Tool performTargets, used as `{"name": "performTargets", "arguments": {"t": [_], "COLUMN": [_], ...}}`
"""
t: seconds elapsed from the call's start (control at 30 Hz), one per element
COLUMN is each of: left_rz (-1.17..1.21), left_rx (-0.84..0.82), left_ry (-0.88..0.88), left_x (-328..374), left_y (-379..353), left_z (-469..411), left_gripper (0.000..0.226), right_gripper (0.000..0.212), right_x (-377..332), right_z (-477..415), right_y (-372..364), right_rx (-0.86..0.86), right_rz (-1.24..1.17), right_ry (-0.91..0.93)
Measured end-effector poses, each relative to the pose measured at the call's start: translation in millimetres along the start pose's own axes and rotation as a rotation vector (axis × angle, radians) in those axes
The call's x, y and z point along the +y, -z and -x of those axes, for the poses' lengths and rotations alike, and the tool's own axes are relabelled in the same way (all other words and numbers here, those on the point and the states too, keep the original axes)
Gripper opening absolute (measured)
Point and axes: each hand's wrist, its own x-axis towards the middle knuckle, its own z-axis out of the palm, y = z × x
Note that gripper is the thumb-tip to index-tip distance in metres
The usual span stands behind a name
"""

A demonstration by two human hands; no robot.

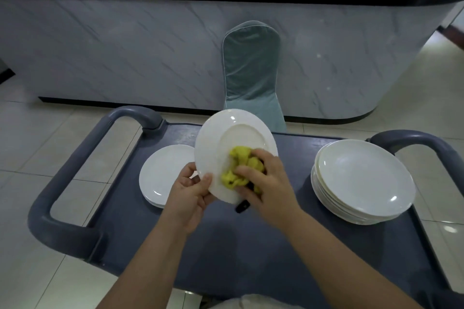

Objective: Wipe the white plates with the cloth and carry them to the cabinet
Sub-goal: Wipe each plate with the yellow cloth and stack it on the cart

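Fingers (207,179) of left hand (187,193): pinching lower-left rim of round white ceramic plate (238,133), held tilted above grey plastic cart (276,233). Right hand (268,183): clutching bunched yellow cloth (241,158) on plate's lower part; remaining surface lies up and away.

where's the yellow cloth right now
In the head view the yellow cloth is bunched under the right hand, pressed against the tilted white plate that the left hand holds above the cart, between the left stack and right stack.
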Motion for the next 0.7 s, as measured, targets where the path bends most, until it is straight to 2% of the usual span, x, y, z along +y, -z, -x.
{"name": "performTargets", "arguments": {"t": [0.1, 0.17, 0.2, 0.27, 0.37, 0.43, 0.47, 0.6, 0.63, 0.7], "left_rz": [-0.059, -0.115, -0.126, -0.101, -0.041, -0.050, -0.075, -0.224, -0.260, -0.317], "left_rx": [-0.028, -0.071, -0.083, -0.079, -0.044, -0.044, -0.052, -0.116, -0.129, -0.134], "left_ry": [0.005, -0.001, -0.010, -0.023, -0.015, 0.000, 0.004, -0.005, -0.017, -0.053], "left_x": [-2.8, -7.5, -8.0, -5.1, -0.5, -3.2, -6.1, -12.4, -11.4, -8.1], "left_y": [3.1, -1.1, -3.8, -7.0, -3.7, -0.5, 0.7, 2.0, 1.8, 1.5], "left_z": [3.5, 6.4, 6.1, 2.8, -0.7, 1.1, 3.0, 9.9, 9.7, 6.5], "left_gripper": [0.016, 0.017, 0.018, 0.021, 0.023, 0.021, 0.020, 0.026, 0.026, 0.022], "right_gripper": [0.023, 0.026, 0.027, 0.027, 0.028, 0.028, 0.027, 0.031, 0.030, 0.029], "right_x": [29.9, 35.3, 29.9, 6.0, -7.6, 11.1, 23.1, 57.3, 56.2, 38.2], "right_z": [17.5, 0.3, -11.7, -28.3, -10.4, 11.9, 20.4, -0.7, -16.9, -44.7], "right_y": [20.4, 23.7, 19.3, 4.1, -7.9, -0.2, 6.6, 27.0, 29.0, 24.2], "right_rx": [0.084, 0.155, 0.177, 0.183, 0.093, 0.066, 0.089, 0.320, 0.348, 0.318], "right_rz": [0.041, 0.053, 0.050, 0.012, -0.012, 0.003, 0.000, -0.135, -0.153, -0.168], "right_ry": [-0.163, -0.322, -0.330, -0.224, 0.034, 0.065, -0.005, -0.487, -0.526, -0.412]}}
